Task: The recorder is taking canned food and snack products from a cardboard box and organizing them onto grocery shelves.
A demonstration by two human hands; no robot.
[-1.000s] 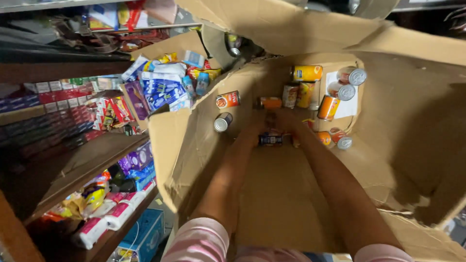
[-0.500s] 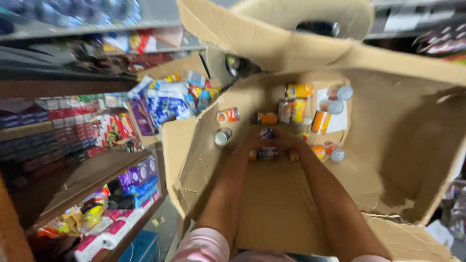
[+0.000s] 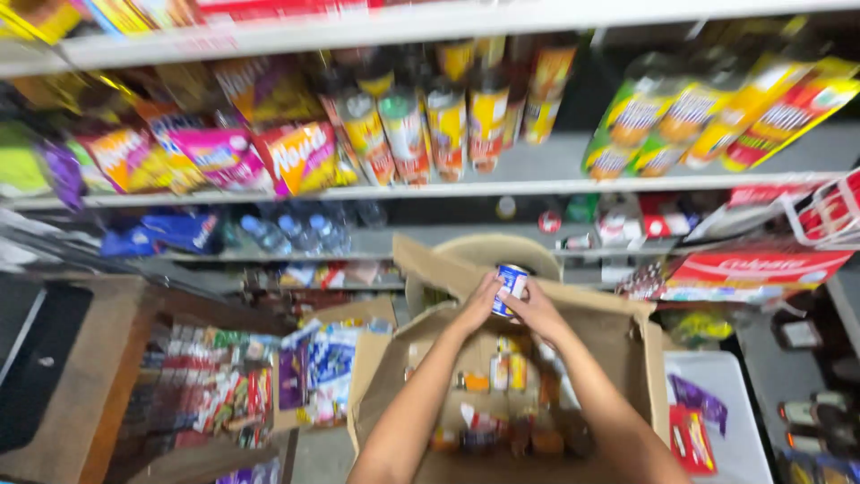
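Both hands meet above the far rim of a large open cardboard box (image 3: 627,358), closed together around a small blue-and-white can (image 3: 510,289). The left hand (image 3: 477,307) wraps the can's lower left side with its fingers curled up against the wall of the can, and the right hand (image 3: 535,309) cups it from the right and below, thumb lying near the can's lower edge; neither hand is spread, both are bent snugly on the can. The can stands nearly upright in the grip, its long axis running bottom to top and leaning a little to the right, with its pale top end pointing up toward the shelves and its lower end hidden between the palms. It is held in the air, clear of the things inside the box, just in front of a round beige container (image 3: 502,251) behind the box flap. Down in the box lie more small tins and jars (image 3: 502,372), blurred. Behind, a row of tall canisters (image 3: 430,125) stands on a grey shelf (image 3: 555,184), with bright snack bags (image 3: 224,157) to the left.
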